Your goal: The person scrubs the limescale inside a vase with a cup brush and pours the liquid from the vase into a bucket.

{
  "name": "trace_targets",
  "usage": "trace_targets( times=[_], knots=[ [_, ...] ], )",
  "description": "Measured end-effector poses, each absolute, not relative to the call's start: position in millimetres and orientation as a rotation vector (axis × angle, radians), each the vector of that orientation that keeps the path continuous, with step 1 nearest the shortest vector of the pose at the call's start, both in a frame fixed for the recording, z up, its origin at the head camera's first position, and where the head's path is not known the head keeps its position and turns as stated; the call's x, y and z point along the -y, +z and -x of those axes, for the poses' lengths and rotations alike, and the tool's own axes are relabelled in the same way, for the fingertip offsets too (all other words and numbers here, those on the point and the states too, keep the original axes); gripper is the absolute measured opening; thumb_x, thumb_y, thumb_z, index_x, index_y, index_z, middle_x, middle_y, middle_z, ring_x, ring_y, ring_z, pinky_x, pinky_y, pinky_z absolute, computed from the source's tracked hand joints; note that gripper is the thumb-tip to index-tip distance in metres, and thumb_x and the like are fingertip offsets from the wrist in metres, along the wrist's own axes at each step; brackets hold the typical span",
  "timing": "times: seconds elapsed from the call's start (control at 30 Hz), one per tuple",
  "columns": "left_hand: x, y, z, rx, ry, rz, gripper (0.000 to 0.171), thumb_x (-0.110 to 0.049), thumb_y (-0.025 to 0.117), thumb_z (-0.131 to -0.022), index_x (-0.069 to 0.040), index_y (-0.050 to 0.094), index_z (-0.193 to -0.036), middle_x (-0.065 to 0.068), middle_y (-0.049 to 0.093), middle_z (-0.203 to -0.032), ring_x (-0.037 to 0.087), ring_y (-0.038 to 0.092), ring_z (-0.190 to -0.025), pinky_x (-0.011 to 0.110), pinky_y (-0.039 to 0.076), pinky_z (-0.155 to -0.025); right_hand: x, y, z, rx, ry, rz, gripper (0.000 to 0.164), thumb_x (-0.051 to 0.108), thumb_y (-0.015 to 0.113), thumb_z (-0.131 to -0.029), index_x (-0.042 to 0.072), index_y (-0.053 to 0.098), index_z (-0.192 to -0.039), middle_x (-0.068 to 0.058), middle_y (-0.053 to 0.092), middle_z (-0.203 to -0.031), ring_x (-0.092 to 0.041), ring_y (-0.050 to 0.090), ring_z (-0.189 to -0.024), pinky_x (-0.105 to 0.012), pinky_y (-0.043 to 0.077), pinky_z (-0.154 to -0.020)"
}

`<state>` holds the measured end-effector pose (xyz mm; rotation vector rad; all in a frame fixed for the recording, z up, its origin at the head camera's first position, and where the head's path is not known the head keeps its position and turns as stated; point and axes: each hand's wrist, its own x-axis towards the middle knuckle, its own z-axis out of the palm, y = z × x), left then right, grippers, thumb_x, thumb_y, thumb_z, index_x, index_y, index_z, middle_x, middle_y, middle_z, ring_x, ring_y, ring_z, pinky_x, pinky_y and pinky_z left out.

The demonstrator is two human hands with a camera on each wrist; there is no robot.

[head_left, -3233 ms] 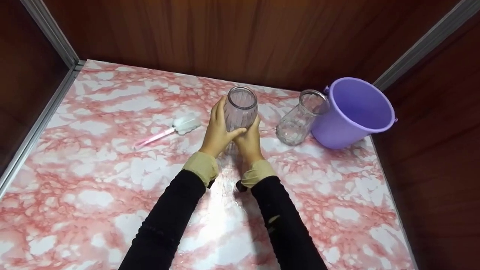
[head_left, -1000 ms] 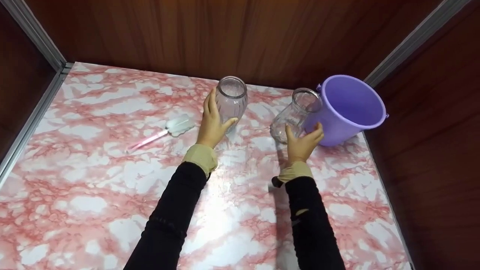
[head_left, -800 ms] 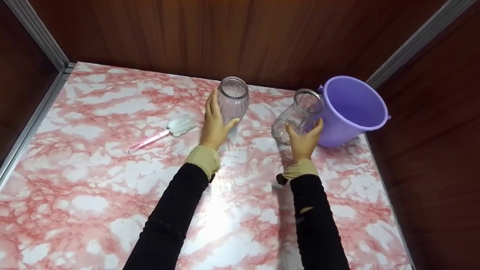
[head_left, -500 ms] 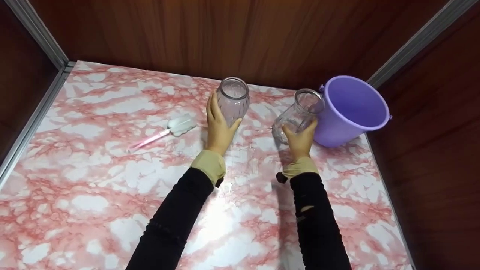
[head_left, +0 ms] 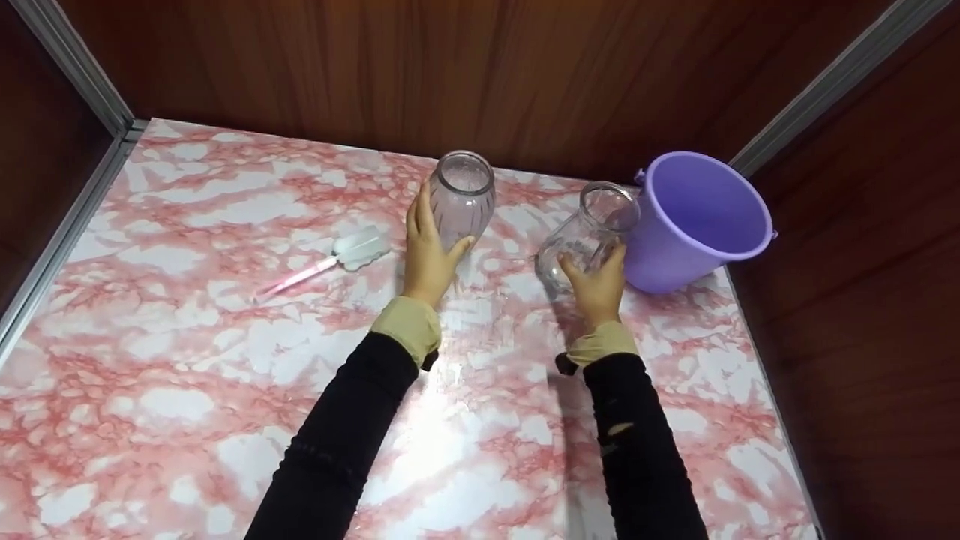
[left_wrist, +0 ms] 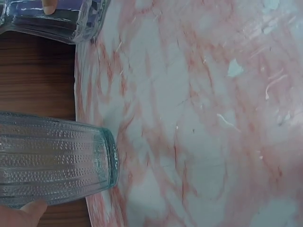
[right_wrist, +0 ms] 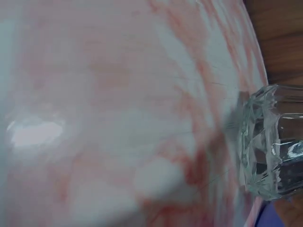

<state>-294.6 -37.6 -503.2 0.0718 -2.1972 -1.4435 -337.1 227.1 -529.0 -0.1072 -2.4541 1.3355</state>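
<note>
In the head view, my left hand [head_left: 431, 259] grips a tall ribbed glass vase [head_left: 463, 206] from its left side, with the thumb across the near face. The vase's ribbed wall and bluish base [left_wrist: 106, 161] fill the lower left of the left wrist view. Further right, my right hand [head_left: 598, 289] holds a second, clear glass vase [head_left: 574, 251] low on its body. Its thumb lies on the left and its fingers on the right, partly hidden. The faceted base of that vase [right_wrist: 262, 146] appears at the right of the right wrist view, at the table surface.
A purple bucket [head_left: 671, 259] stands right beside the clear vase. To the left lies a pink-handled cleaning brush [head_left: 360, 247] with a pale head. Brown wood-grain panels [head_left: 337, 67] border the pink marbled table [head_left: 225, 375] at the back and sides.
My right hand has left the ribbed vase, moved right and closed around the clear vase, which has shifted slightly left of the bucket. My left hand stays on the ribbed vase.
</note>
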Motion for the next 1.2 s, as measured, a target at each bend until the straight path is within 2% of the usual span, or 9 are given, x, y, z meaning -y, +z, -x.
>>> trace_targets(
  times=[0.13, 0.3, 0.37, 0.5, 0.6, 0.83, 0.97, 1.07, 1.2],
  knots=[
    [32.6, -509.4, 289.0, 2.151, -1.416, -0.129, 0.093, -0.013, 0.080, -0.079, -0.005, 0.020, -0.151, 0.019, 0.028, -0.149, 0.027, 0.027, -0.139, 0.030, 0.023, -0.114, -229.0, -532.8, 326.5, 2.473, 1.322, 0.033, 0.088, 0.033, 0.085, -0.071, 0.002, 0.035, -0.136, -0.024, 0.050, -0.133, -0.036, 0.050, -0.122, -0.037, 0.041, -0.103],
    [30.9, -518.3, 279.5, 2.108, -1.437, -0.280, 0.073, -0.007, 0.074, -0.083, -0.003, 0.031, -0.142, 0.022, 0.040, -0.135, 0.032, 0.042, -0.127, 0.035, 0.036, -0.107, -222.9, -538.8, 316.6, 2.464, 1.369, -0.076, 0.090, 0.034, 0.088, -0.068, 0.005, 0.039, -0.138, -0.020, 0.051, -0.131, -0.037, 0.053, -0.118, -0.040, 0.047, -0.097],
    [30.8, -521.1, 276.3, 2.087, -1.485, -0.331, 0.061, -0.006, 0.072, -0.084, -0.002, 0.037, -0.134, 0.022, 0.044, -0.127, 0.034, 0.046, -0.120, 0.037, 0.041, -0.101, -218.6, -540.2, 313.3, 2.461, 1.379, -0.106, 0.091, 0.034, 0.088, -0.067, 0.007, 0.039, -0.140, -0.017, 0.051, -0.133, -0.036, 0.054, -0.118, -0.039, 0.047, -0.097],
    [28.8, -525.3, 269.8, 2.048, -1.565, -0.326, 0.038, -0.005, 0.069, -0.082, 0.001, 0.049, -0.114, 0.021, 0.050, -0.112, 0.034, 0.049, -0.108, 0.039, 0.042, -0.096, -212.3, -540.5, 307.0, 2.435, 1.453, -0.163, 0.090, 0.031, 0.089, -0.067, 0.008, 0.041, -0.140, -0.015, 0.052, -0.133, -0.033, 0.054, -0.118, -0.040, 0.048, -0.097],
    [26.2, -528.3, 264.8, 2.052, -1.590, -0.263, 0.031, -0.005, 0.068, -0.081, 0.001, 0.054, -0.107, 0.019, 0.051, -0.108, 0.032, 0.050, -0.106, 0.038, 0.042, -0.095, -209.5, -541.2, 303.0, 2.425, 1.478, -0.195, 0.088, 0.030, 0.089, -0.067, 0.010, 0.043, -0.139, -0.013, 0.054, -0.132, -0.032, 0.054, -0.117, -0.042, 0.049, -0.096],
    [22.0, -533.2, 255.5, 2.108, -1.683, -0.147, 0.037, -0.007, 0.068, -0.083, -0.002, 0.053, -0.117, 0.016, 0.049, -0.118, 0.033, 0.049, -0.113, 0.041, 0.042, -0.099, -197.9, -546.2, 292.5, 2.419, 1.490, -0.275, 0.085, 0.033, 0.089, -0.066, 0.008, 0.047, -0.135, -0.013, 0.059, -0.124, -0.030, 0.057, -0.113, -0.040, 0.052, -0.091],
    [19.0, -533.1, 251.6, 2.235, -1.767, 0.038, 0.051, -0.010, 0.068, -0.086, -0.001, 0.046, -0.132, 0.019, 0.048, -0.129, 0.037, 0.046, -0.120, 0.045, 0.039, -0.103, -190.7, -548.5, 288.4, 2.426, 1.503, -0.351, 0.081, 0.033, 0.089, -0.066, 0.008, 0.048, -0.132, -0.012, 0.061, -0.120, -0.027, 0.057, -0.111, -0.036, 0.054, -0.088],
    [15.7, -532.7, 247.6, 2.399, -1.776, 0.188, 0.066, -0.019, 0.069, -0.088, -0.006, 0.037, -0.144, 0.017, 0.040, -0.142, 0.035, 0.040, -0.130, 0.045, 0.034, -0.108, -187.1, -549.0, 285.5, 2.431, 1.497, -0.406, 0.078, 0.030, 0.089, -0.066, 0.009, 0.049, -0.130, -0.011, 0.062, -0.118, -0.026, 0.058, -0.110, -0.036, 0.054, -0.086],
    [11.4, -535.0, 243.9, 2.543, -1.736, 0.301, 0.081, -0.037, 0.069, -0.088, -0.015, 0.025, -0.152, 0.010, 0.028, -0.153, 0.028, 0.031, -0.138, 0.044, 0.028, -0.112, -181.6, -550.3, 280.6, 2.422, 1.493, -0.456, 0.079, 0.023, 0.089, -0.067, 0.008, 0.049, -0.132, -0.013, 0.062, -0.115, -0.029, 0.061, -0.103, -0.038, 0.056, -0.081]
  ],
)
